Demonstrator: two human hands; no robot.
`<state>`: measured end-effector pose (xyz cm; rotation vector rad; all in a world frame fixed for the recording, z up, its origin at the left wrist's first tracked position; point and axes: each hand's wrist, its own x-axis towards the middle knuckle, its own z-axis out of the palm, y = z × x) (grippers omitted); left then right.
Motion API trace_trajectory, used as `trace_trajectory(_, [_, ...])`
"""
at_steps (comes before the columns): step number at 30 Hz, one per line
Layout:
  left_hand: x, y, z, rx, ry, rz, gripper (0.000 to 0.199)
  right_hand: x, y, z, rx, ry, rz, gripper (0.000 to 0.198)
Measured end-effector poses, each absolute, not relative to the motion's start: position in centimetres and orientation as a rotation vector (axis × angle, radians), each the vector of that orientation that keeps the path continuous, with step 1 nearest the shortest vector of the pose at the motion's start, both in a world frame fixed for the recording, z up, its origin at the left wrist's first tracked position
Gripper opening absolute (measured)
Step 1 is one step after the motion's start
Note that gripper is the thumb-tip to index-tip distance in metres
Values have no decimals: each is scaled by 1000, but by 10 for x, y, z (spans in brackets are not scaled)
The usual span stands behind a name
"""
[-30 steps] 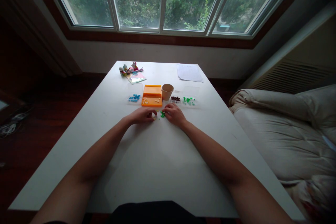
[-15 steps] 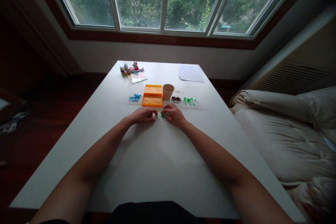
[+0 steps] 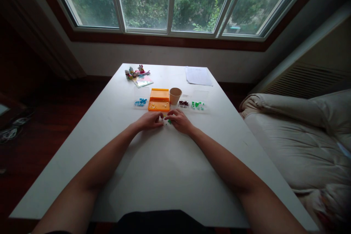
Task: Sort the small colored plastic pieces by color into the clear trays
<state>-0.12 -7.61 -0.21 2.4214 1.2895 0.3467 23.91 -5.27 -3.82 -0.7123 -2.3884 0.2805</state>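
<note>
My left hand [image 3: 150, 120] rests on the white table [image 3: 164, 175] just in front of the orange case [image 3: 159, 106]. Its fingers are curled in with thumb and fingertips close together; whatever they pinch is too small to make out. Facing it, my right hand [image 3: 179, 120] has bent fingers reaching to the left, almost meeting the left fingertips. Under the right fingers shows a small green piece [image 3: 169, 121], and tiny specks lie between the hands. The orange case is open and holds small pale pieces.
Behind my hands stand a brown paper cup [image 3: 175, 96] and clear boxes with blue pieces [image 3: 141, 102], dark red pieces [image 3: 183, 103] and green pieces [image 3: 197, 105]. Farther back are small figurines [image 3: 137, 71], a card [image 3: 143, 80] and paper sheets [image 3: 198, 76]. A sofa [image 3: 274, 146] stands at right.
My right hand has shifted slightly left, its fingertips now closer to the left hand. The left hand has barely moved.
</note>
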Motion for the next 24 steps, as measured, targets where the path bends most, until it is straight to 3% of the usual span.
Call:
trace_trajectory(6, [7, -80, -7, 2498, 1340, 377, 26, 245, -49, -39, -792, -2300, 265, 14])
trace_trajectory(14, [12, -79, -15, 2516, 1292, 501, 15, 244, -51, -40, -856, -2342, 239, 8])
trace_trajectory(24, [-3, -70, -20, 2439, 1399, 570, 19, 237, -54, -44, -894, -2444, 190, 34])
